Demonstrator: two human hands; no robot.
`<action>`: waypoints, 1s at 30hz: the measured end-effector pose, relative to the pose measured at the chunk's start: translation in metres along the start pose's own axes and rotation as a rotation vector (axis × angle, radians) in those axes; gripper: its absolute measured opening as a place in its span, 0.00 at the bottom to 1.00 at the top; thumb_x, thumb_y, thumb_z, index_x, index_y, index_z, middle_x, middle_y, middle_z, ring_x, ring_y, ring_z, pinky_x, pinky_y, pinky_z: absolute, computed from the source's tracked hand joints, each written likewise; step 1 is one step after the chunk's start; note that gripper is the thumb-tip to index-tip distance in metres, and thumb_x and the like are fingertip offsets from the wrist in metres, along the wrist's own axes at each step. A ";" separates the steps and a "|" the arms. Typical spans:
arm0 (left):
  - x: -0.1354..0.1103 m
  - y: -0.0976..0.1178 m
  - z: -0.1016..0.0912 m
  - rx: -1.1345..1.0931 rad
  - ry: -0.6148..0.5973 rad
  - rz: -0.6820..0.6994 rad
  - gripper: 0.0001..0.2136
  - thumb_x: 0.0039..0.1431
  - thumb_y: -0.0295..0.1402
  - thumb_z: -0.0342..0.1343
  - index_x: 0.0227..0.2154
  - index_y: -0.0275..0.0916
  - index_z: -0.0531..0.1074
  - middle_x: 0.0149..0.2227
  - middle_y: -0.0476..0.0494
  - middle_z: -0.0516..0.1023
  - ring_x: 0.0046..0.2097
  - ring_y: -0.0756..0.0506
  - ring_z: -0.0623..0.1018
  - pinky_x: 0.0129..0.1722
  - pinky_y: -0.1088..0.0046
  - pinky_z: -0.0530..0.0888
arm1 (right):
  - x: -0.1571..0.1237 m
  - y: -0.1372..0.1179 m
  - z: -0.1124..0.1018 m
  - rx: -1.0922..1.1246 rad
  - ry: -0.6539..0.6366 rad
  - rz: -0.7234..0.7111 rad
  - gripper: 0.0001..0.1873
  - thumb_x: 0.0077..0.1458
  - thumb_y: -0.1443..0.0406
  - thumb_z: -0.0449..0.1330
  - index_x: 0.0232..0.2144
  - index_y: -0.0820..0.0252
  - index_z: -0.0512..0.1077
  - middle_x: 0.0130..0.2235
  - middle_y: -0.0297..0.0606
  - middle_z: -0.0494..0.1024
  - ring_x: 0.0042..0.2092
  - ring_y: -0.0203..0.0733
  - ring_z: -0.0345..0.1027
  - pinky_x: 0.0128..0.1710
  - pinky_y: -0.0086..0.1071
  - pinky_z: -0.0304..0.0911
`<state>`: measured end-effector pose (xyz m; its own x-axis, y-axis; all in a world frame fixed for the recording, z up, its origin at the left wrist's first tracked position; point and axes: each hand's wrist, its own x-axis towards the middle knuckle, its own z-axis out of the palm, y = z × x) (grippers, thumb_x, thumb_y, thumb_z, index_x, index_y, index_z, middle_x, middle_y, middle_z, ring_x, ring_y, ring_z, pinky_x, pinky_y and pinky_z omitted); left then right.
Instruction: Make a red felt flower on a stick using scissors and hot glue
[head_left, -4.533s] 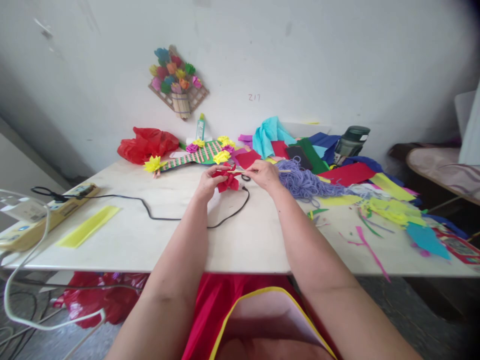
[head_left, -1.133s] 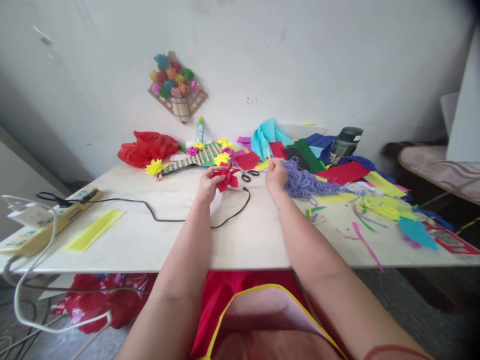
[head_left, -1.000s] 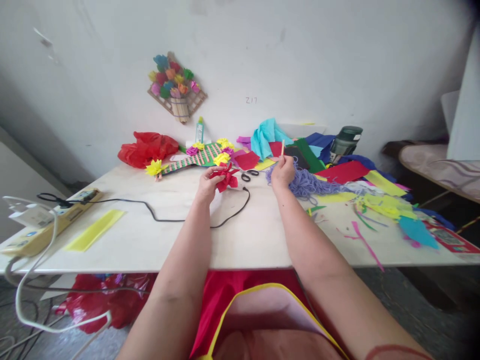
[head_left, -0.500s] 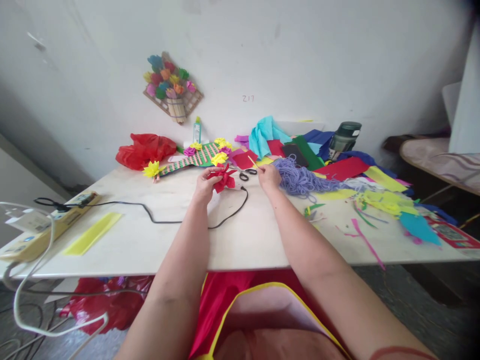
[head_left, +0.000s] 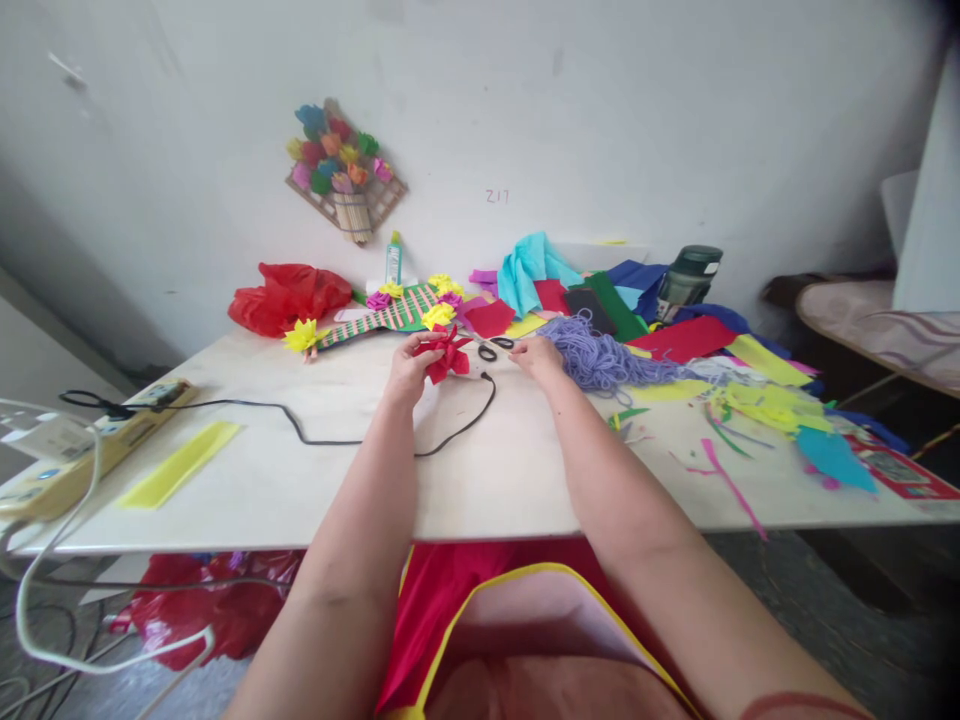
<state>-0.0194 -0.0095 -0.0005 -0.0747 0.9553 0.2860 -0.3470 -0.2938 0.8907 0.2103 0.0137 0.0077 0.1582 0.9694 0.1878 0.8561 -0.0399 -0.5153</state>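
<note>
Closest to me, the near edge of the pale table (head_left: 480,528) runs straight across above a red garment (head_left: 442,620), and both forearms cross it. Just past that edge the tabletop is bare between the arms and out to the left, broken only by a yellow paper strip (head_left: 180,463) and a black cable (head_left: 360,437) that loops from the power strip (head_left: 90,440) on the left edge toward the hands. On the right side the open room ends sooner: loose coloured paper scraps (head_left: 780,410) spread out to that edge. Further in, the left hand (head_left: 409,362) is closed around a red paper flower (head_left: 444,355), held just above the table at its middle. The right hand (head_left: 534,352) lies low, palm down, beside black scissors (head_left: 491,348); I cannot tell whether it grips anything. A heap of purple yarn (head_left: 600,360) sits just right of it. Behind, along the far edge, are a red plastic bag (head_left: 289,295), a striped woven mat (head_left: 390,312) with small paper flowers, a glue bottle (head_left: 392,258) and a green flask (head_left: 690,275). On the wall hangs 1 flower plaque (head_left: 341,170).
</note>
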 end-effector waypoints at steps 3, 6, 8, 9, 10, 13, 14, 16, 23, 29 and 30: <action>0.000 0.001 0.002 -0.010 0.016 -0.010 0.17 0.31 0.29 0.70 0.30 0.38 0.77 0.29 0.47 0.81 0.28 0.47 0.79 0.27 0.73 0.74 | 0.002 0.002 0.002 0.000 -0.030 -0.049 0.07 0.50 0.63 0.68 0.34 0.51 0.84 0.41 0.39 0.85 0.41 0.44 0.78 0.37 0.31 0.67; 0.000 0.001 0.002 -0.016 0.018 -0.022 0.18 0.29 0.28 0.70 0.30 0.38 0.77 0.29 0.48 0.81 0.28 0.47 0.79 0.28 0.73 0.75 | 0.001 0.001 0.005 -0.029 -0.080 -0.057 0.08 0.50 0.64 0.68 0.35 0.52 0.84 0.42 0.39 0.85 0.41 0.43 0.78 0.38 0.30 0.67; 0.000 0.000 0.002 -0.016 0.010 -0.021 0.18 0.30 0.28 0.70 0.30 0.38 0.76 0.28 0.48 0.81 0.28 0.47 0.78 0.28 0.73 0.75 | -0.001 -0.001 0.006 -0.058 -0.097 -0.057 0.09 0.50 0.65 0.67 0.36 0.53 0.84 0.43 0.40 0.85 0.43 0.44 0.79 0.39 0.30 0.68; 0.000 0.000 0.002 -0.015 0.006 -0.020 0.18 0.30 0.28 0.69 0.30 0.38 0.76 0.29 0.48 0.81 0.28 0.47 0.79 0.28 0.73 0.75 | -0.002 -0.002 0.006 -0.071 -0.100 -0.061 0.09 0.51 0.65 0.67 0.36 0.53 0.84 0.44 0.41 0.85 0.44 0.44 0.78 0.40 0.30 0.68; 0.001 0.000 0.002 -0.014 0.001 -0.020 0.18 0.30 0.28 0.69 0.31 0.38 0.76 0.29 0.48 0.81 0.28 0.47 0.79 0.28 0.73 0.75 | -0.003 -0.003 0.006 -0.083 -0.104 -0.062 0.10 0.51 0.66 0.66 0.37 0.53 0.84 0.45 0.41 0.85 0.45 0.45 0.78 0.40 0.31 0.68; 0.000 -0.001 0.002 -0.012 -0.008 -0.025 0.18 0.30 0.28 0.69 0.31 0.38 0.76 0.28 0.48 0.80 0.28 0.47 0.78 0.28 0.73 0.74 | -0.007 -0.005 0.006 -0.120 -0.130 -0.067 0.11 0.51 0.68 0.65 0.37 0.53 0.84 0.47 0.42 0.84 0.46 0.47 0.78 0.41 0.32 0.67; 0.000 -0.001 0.003 -0.013 -0.008 -0.026 0.18 0.30 0.27 0.69 0.31 0.37 0.76 0.28 0.47 0.80 0.28 0.47 0.78 0.28 0.73 0.74 | -0.008 -0.005 0.005 -0.133 -0.140 -0.069 0.12 0.51 0.68 0.64 0.38 0.52 0.84 0.47 0.42 0.84 0.47 0.48 0.78 0.41 0.32 0.67; 0.000 -0.001 0.003 -0.016 -0.008 -0.026 0.18 0.31 0.27 0.69 0.31 0.37 0.76 0.28 0.47 0.80 0.28 0.47 0.78 0.29 0.73 0.74 | -0.010 -0.007 0.003 -0.156 -0.153 -0.083 0.13 0.52 0.69 0.63 0.38 0.52 0.84 0.48 0.42 0.84 0.48 0.49 0.77 0.43 0.33 0.67; 0.000 0.000 0.004 0.001 -0.026 -0.026 0.18 0.30 0.28 0.70 0.31 0.37 0.77 0.27 0.48 0.80 0.28 0.47 0.78 0.28 0.73 0.74 | -0.014 -0.020 -0.004 0.005 0.071 -0.131 0.13 0.57 0.63 0.58 0.38 0.55 0.83 0.44 0.43 0.84 0.46 0.48 0.77 0.44 0.35 0.65; 0.000 -0.003 0.004 0.036 -0.063 -0.025 0.18 0.32 0.29 0.69 0.32 0.38 0.78 0.26 0.48 0.80 0.27 0.47 0.78 0.28 0.73 0.74 | -0.012 -0.034 0.002 0.528 0.003 -0.228 0.07 0.51 0.65 0.63 0.30 0.62 0.81 0.32 0.38 0.83 0.35 0.39 0.74 0.40 0.30 0.64; -0.001 -0.003 0.004 0.047 -0.073 -0.020 0.17 0.32 0.30 0.69 0.32 0.38 0.78 0.27 0.48 0.81 0.27 0.47 0.78 0.28 0.73 0.74 | -0.013 -0.037 0.003 0.612 -0.018 -0.235 0.06 0.49 0.66 0.63 0.28 0.62 0.80 0.30 0.36 0.82 0.34 0.38 0.72 0.39 0.30 0.64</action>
<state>-0.0141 -0.0093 -0.0018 0.0005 0.9565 0.2918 -0.3035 -0.2779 0.9114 0.1749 0.0032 0.0215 -0.0119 0.9397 0.3418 0.4309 0.3133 -0.8463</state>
